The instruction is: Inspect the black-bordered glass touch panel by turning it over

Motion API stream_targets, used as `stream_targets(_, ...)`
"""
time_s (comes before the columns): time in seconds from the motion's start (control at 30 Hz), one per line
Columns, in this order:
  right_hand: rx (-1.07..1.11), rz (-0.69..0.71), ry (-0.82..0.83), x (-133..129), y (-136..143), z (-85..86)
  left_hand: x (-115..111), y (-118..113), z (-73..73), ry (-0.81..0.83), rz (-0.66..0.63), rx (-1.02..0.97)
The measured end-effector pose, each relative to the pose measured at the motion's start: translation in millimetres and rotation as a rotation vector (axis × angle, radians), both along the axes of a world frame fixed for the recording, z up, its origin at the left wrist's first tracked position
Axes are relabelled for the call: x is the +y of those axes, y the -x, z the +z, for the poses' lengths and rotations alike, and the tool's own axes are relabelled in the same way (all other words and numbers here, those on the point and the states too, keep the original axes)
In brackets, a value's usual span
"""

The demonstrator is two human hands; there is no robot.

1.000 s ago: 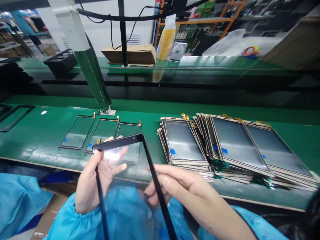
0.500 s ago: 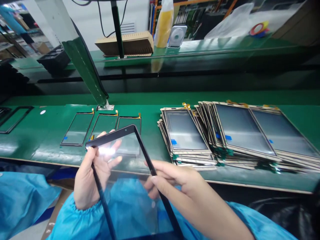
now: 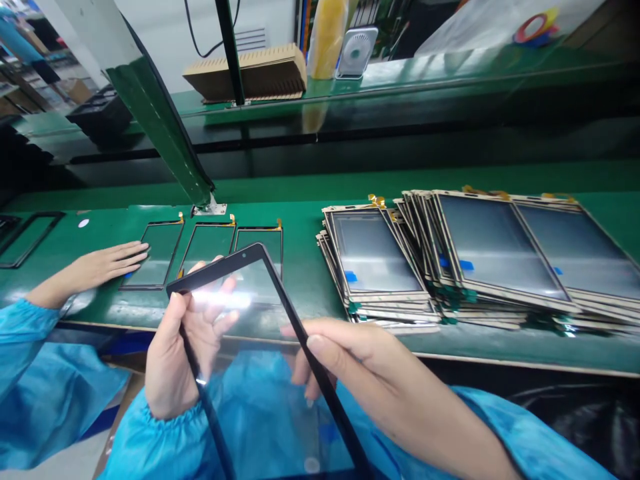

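A black-bordered clear touch screen panel (image 3: 287, 300) is tilted up in front of me, held by both hands. My left hand (image 3: 175, 360) grips its upper left edge, thumb in front and fingers seen through the glass behind. On the right border, my right hand (image 3: 350, 360) pinches the frame between thumb and fingers. Through the glass I see blue sleeve cloth and part of the bench. Beyond the panel, three similar thin panels lie in a row on the green bench, the leftmost panel (image 3: 170, 267) partly under a co-worker's hand (image 3: 107, 263).
Stacked panels (image 3: 377, 257) with blue tabs stand at the right, beside a larger leaning stack (image 3: 505, 253). A slanted green post (image 3: 160, 133) rises from the bench. On the back shelf are a cardboard divider (image 3: 250, 73), a small fan (image 3: 357, 53) and tape rolls (image 3: 533, 28).
A co-worker's hand has come in from the left and now rests at the leftmost panel. My view has shifted slightly; both my hands keep hold of the panel.
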State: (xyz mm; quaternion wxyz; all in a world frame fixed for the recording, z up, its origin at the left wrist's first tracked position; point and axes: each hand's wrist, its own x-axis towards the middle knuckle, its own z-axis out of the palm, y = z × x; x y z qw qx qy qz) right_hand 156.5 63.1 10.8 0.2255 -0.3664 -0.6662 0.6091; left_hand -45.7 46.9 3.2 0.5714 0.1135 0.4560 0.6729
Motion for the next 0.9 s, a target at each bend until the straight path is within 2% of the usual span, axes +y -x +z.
stream_targets(0.27, 0.104, 0.031, 0.261, 7, -3, -10.8, 0, -1, 0.4, 0.03, 0.029, -0.028)
stream_targets(0.37, 0.083, 0.038, 0.27, 9, -3, -11.4, 0, -1, -1.2, 0.052, 0.074, 0.022)
stream_targets(0.43, 0.048, 0.041, 0.196, 9, -2, -9.4, 0, -1, -2.2, 0.059, 0.108, 0.051)
stream_targets(0.53, -0.074, 0.008, -0.038, 6, -1, -6.0, -1, -3, -4.1, -0.001, 0.121, 0.1)
stream_targets(0.67, -0.336, -0.029, -0.318, -7, 4, -4.7, -4, -4, -7.5, -0.083, 0.063, 0.152)
stream_targets(0.8, -0.469, -0.094, -0.399, -15, 7, -5.0, -9, -2, -11.2, -0.163, 0.033, 0.193)
stream_targets(0.9, -0.373, -0.106, -0.336, -10, 7, -8.6, -7, -2, -13.3, -0.197, 0.028, 0.19)
